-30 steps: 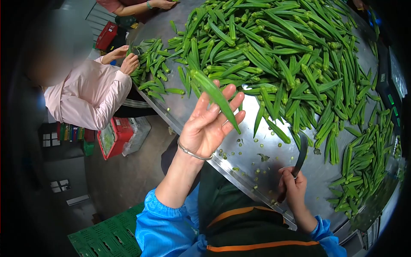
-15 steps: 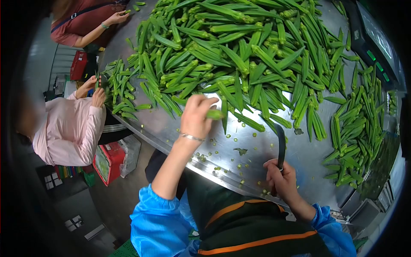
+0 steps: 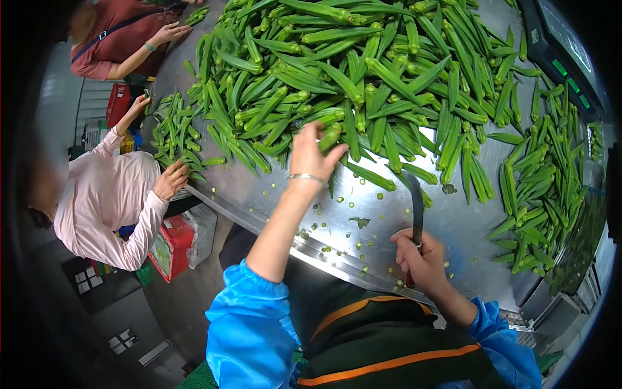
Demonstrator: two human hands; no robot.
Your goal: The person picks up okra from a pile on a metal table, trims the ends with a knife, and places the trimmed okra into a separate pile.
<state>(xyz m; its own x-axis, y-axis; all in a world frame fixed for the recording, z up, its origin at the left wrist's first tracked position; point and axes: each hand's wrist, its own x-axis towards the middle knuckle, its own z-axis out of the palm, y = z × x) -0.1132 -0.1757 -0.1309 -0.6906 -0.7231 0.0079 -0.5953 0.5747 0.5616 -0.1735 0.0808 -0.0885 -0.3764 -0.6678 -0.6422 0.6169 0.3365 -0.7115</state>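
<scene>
- Steel table (image 3: 466,236): bears the main okra pile (image 3: 337,71), heaped across its middle and reaching its far side in our view.
- Left hand (image 3: 312,154): we record it at the near edge of the pile, thumb and fingers closed around a pod (image 3: 330,137). How firmly it grips, we cannot tell.
- Right hand (image 3: 421,259): we note it clenched on the knife (image 3: 416,204), dark curved blade pointing away from us, over the table. Most of the handle is hidden by the fingers.
- Small green slices (image 3: 350,205) lie scattered between our two hands, with a leaf scrap (image 3: 359,222) among them.
- A second heap (image 3: 538,194) lies to our right, near a scale (image 3: 564,55) with green buttons.
- To our left, a small heap (image 3: 173,129) sits beside a person in pink (image 3: 110,194), whose one hand (image 3: 171,179) is at its near end.
- Beyond, we log a person in a red top (image 3: 126,39), one hand near a few pods (image 3: 196,16).
- Red crate (image 3: 170,243): below the table's left edge.
</scene>
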